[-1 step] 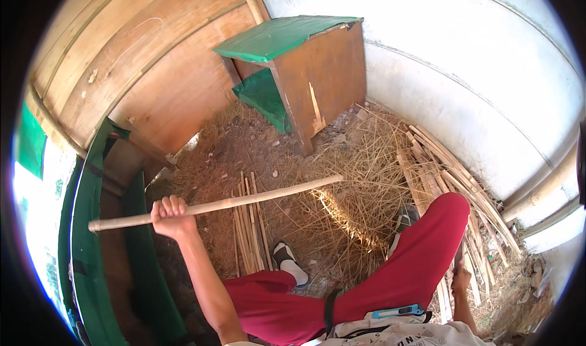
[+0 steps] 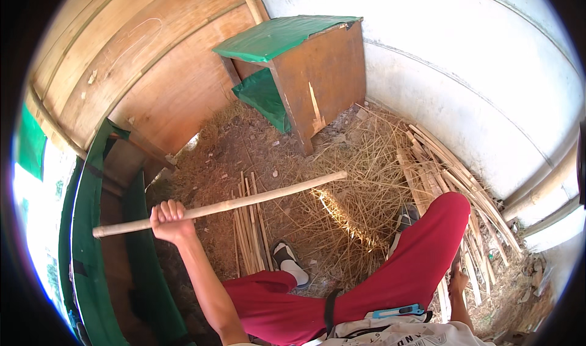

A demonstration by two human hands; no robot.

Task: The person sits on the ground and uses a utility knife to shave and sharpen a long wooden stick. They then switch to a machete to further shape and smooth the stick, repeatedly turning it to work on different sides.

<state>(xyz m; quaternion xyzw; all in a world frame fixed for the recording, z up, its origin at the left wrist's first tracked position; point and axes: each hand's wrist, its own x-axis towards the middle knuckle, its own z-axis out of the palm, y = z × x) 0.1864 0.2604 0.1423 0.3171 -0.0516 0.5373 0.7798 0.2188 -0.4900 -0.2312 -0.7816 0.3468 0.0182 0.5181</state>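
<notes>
My left hand (image 2: 170, 219) is closed around a long pale wooden stick (image 2: 268, 194), near its left end. The stick lies almost level above the ground, and its far end reaches over dry straw (image 2: 360, 181). A small bundle of thin bamboo slats (image 2: 247, 233) lies on the dirt below it. My right hand (image 2: 456, 282) shows only partly behind my red-trousered leg (image 2: 421, 254), low among loose slats. Its fingers are hidden.
A brown wooden box with a green cover (image 2: 293, 37) stands at the back against plywood boards (image 2: 140, 59) and a white wall (image 2: 476, 77). A pile of split bamboo strips (image 2: 455, 172) lies along the wall. At the left is a green-lined trough (image 2: 85, 254).
</notes>
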